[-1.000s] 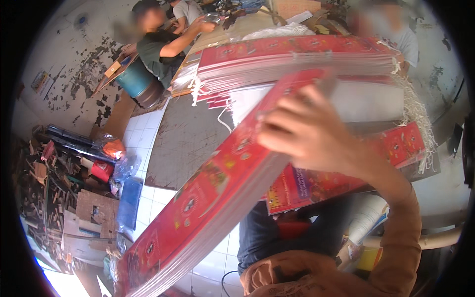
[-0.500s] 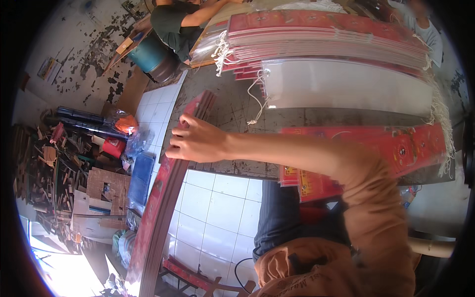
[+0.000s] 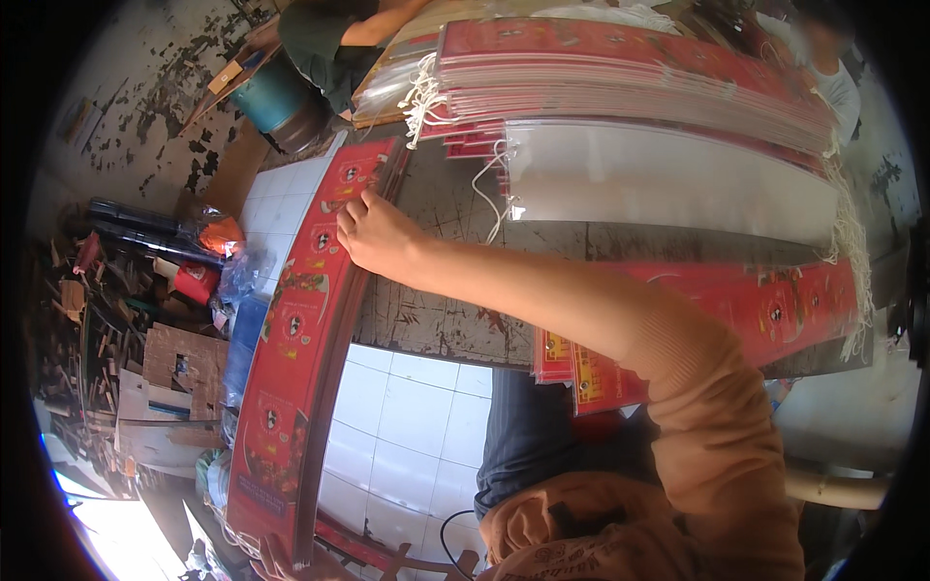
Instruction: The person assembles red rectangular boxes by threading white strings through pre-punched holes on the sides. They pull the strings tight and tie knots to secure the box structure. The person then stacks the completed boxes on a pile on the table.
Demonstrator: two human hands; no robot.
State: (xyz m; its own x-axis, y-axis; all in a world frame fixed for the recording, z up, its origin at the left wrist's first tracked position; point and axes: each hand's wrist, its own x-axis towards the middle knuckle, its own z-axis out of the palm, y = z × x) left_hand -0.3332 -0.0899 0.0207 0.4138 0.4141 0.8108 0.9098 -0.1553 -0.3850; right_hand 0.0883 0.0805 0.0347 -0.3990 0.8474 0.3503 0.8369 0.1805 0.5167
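Note:
A stack of long red printed boards point(image 3: 300, 329) slants across the left side, its printed face turned up. My right hand point(image 3: 376, 235) grips its right edge near the far end, fingers closed with the knuckles up. At the near end my left hand point(image 3: 278, 562) shows only in part at the lower border, its fingers around the stack's corner. To the right, a separate pile of red printed boards point(image 3: 697, 290) lies on the dark table point(image 3: 436, 310), partly under my right forearm.
A tall stack of red boards with white cords point(image 3: 630, 68) stands at the table's far side, a pale blank board point(image 3: 668, 179) before it. A teal drum point(image 3: 276, 102) and wood scraps point(image 3: 87, 339) lie leftward. Two people are beyond the table.
The held stack has rolled from edge-on to show its printed face. Its far end has moved slightly away and to the left. My left hand has come into view at the near end.

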